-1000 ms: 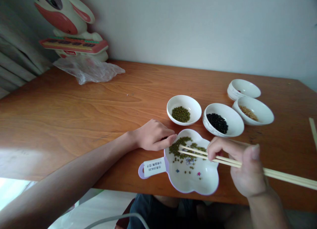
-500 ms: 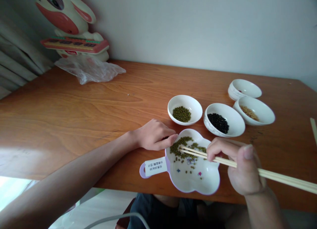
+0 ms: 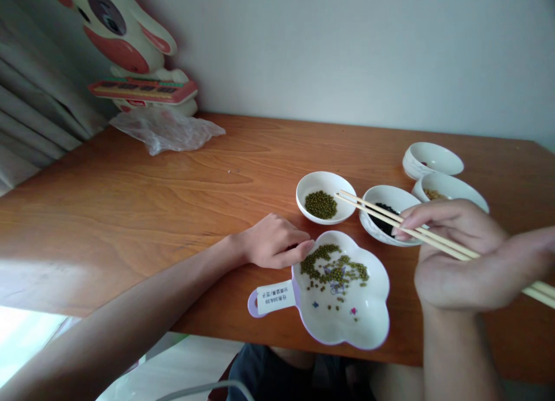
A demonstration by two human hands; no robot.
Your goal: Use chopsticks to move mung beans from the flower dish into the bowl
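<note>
My right hand (image 3: 466,262) grips a pair of wooden chopsticks (image 3: 381,216), whose tips hover over the small white bowl of green beans (image 3: 326,197). My left hand (image 3: 277,248) rests on the table, fingers curled, its fingertip touching the left rim of the flower-shaped white dish (image 3: 368,326), which holds scattered green beans (image 3: 332,269) and has a labelled lilac handle (image 3: 271,298).
A bowl of black beans (image 3: 385,207), a bowl of tan grains (image 3: 446,187) and another white bowl (image 3: 431,158) stand to the right. A plastic bag (image 3: 167,129) and a rabbit-shaped toy (image 3: 130,48) sit at the back left against the wall. The wooden table's front edge (image 3: 208,326) lies close by.
My right hand has lifted the chopsticks out of the flower dish and swung their tips up over the green bean bowl. The left hand has stayed at the dish rim.
</note>
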